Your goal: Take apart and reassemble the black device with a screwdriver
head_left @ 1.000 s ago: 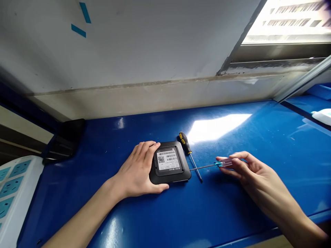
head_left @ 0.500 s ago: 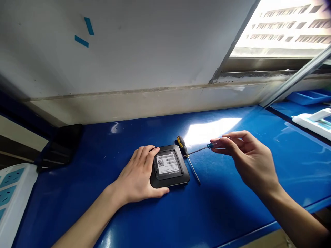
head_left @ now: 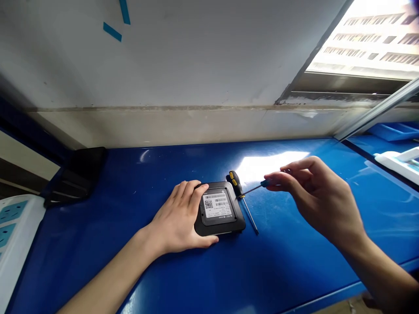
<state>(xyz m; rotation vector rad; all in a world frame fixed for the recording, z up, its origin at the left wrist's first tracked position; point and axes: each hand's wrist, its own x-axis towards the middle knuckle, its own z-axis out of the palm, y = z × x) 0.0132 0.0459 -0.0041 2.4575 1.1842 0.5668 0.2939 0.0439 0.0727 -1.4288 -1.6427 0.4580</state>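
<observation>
A square black device (head_left: 218,229) with a white barcode label lies on the blue tabletop. My left hand (head_left: 178,220) grips it from the left side, thumb along the near edge and fingers over the far edge. Between thumb and fingers of my right hand (head_left: 314,194) is a thin screwdriver (head_left: 253,189) with a clear blue handle. Its shaft points left toward the device's right side; whether the tip touches is hard to make out. A second screwdriver (head_left: 236,182), black and yellow, lies just right of the device, its shaft angled toward me.
A black object (head_left: 81,172) stands at the back left. White power strips lie at the left edge (head_left: 31,231) and far right (head_left: 389,160). Behind a clear partition sits a blue tray (head_left: 391,131). A wall (head_left: 196,124) bounds the table's back.
The view has shifted slightly. My right hand and the thin screwdriver have come a little closer to the device. The left hand keeps its grip on the device.
</observation>
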